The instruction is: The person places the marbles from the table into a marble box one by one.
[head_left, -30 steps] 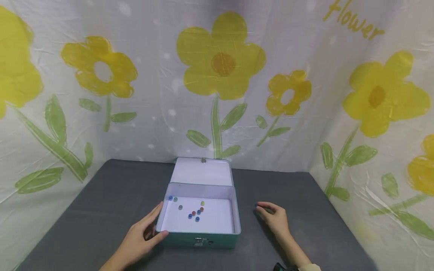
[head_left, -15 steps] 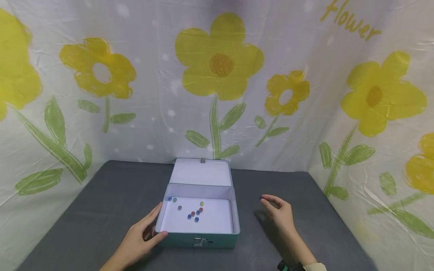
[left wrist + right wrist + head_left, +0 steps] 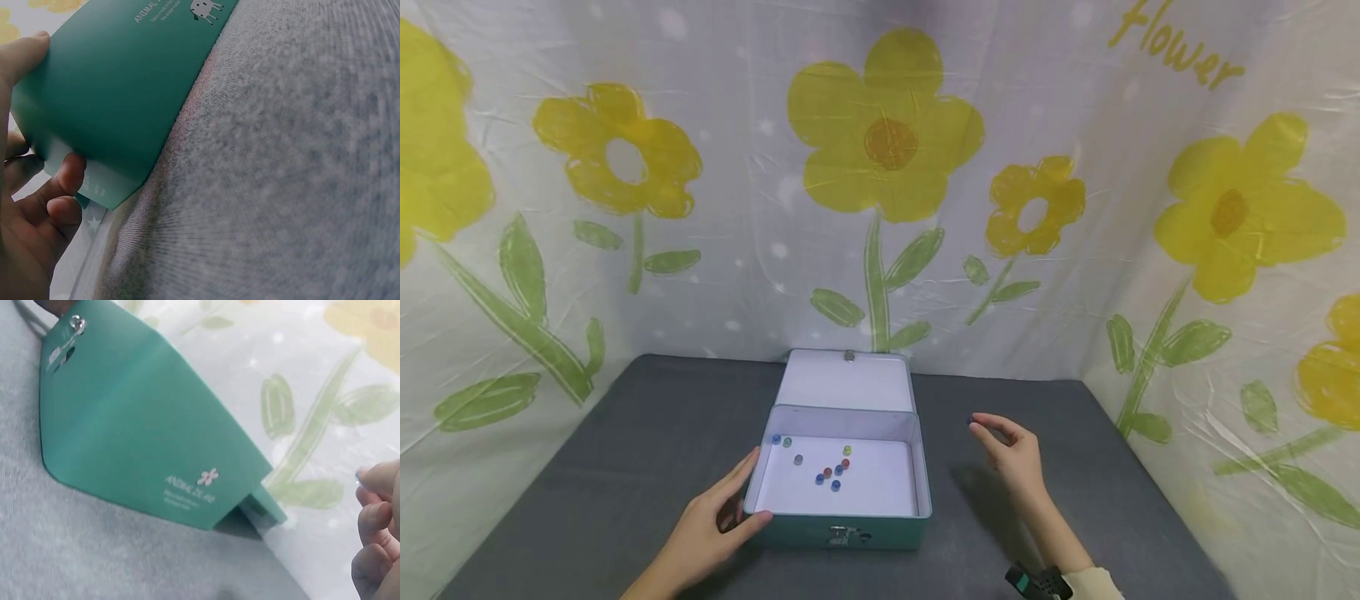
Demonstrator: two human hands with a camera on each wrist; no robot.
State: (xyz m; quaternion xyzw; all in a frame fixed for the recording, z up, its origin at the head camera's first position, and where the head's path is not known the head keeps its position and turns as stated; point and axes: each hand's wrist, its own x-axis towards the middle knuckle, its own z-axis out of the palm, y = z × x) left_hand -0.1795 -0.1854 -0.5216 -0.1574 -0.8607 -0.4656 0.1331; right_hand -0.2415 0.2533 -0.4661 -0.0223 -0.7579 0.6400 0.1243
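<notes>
A green metal box (image 3: 842, 532) with a white inside stands on the table with its lid (image 3: 848, 382) raised at the back. My left hand (image 3: 703, 521) grips its front left corner, thumb at the front rim and fingers along the left side; the left wrist view shows the fingertips (image 3: 74, 164) against the green wall. To the right of the box, my right hand (image 3: 1018, 462) pinches a small dark blue marble (image 3: 971, 421) between thumb and forefinger, raised over the table with a shadow below. Several marbles lie inside, among them a yellow-green one (image 3: 847, 450) and a red one (image 3: 827, 472).
A dark grey cloth (image 3: 677, 417) covers the table. White curtains (image 3: 737, 250) with yellow flowers close off the back and both sides. A metal clasp (image 3: 838, 533) sits on the box front. A dark band (image 3: 1037, 582) is around my right wrist.
My right hand has risen off the table with the dark blue marble, first slightly right, then back a little to the left and farther away. The left hand and box stay in place.
</notes>
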